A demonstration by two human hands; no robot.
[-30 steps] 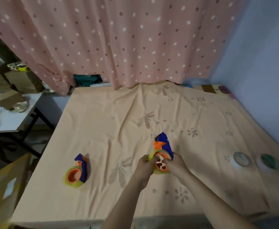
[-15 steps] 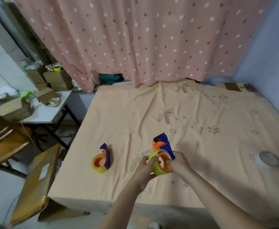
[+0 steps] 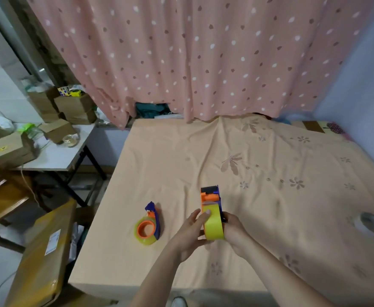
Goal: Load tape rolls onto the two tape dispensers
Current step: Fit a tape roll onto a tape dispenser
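Note:
A blue and orange tape dispenser (image 3: pixel 210 196) carrying a yellow tape roll (image 3: pixel 213 222) is held upright over the cloth-covered table (image 3: pixel 270 173). My left hand (image 3: pixel 188 231) grips the roll from the left, one fingertip on its top. My right hand (image 3: pixel 234 231) grips the dispenser from the right. A second dispenser (image 3: pixel 148 224), with a yellow roll on its orange hub, lies on its side to the left of my hands. A clear tape roll (image 3: pixel 371 222) lies blurred at the table's right edge.
A pink dotted curtain (image 3: pixel 181 56) hangs behind the table. On the left stand a white side table (image 3: pixel 55 156) with cardboard boxes, a wooden chair (image 3: pixel 2 196) and a wrapped parcel (image 3: pixel 42 255) by the table's corner.
The dispenser in my hands has turned, so the roll's yellow outer face now points at me instead of its open side. The view has swung left; one roll on the right dropped out of view.

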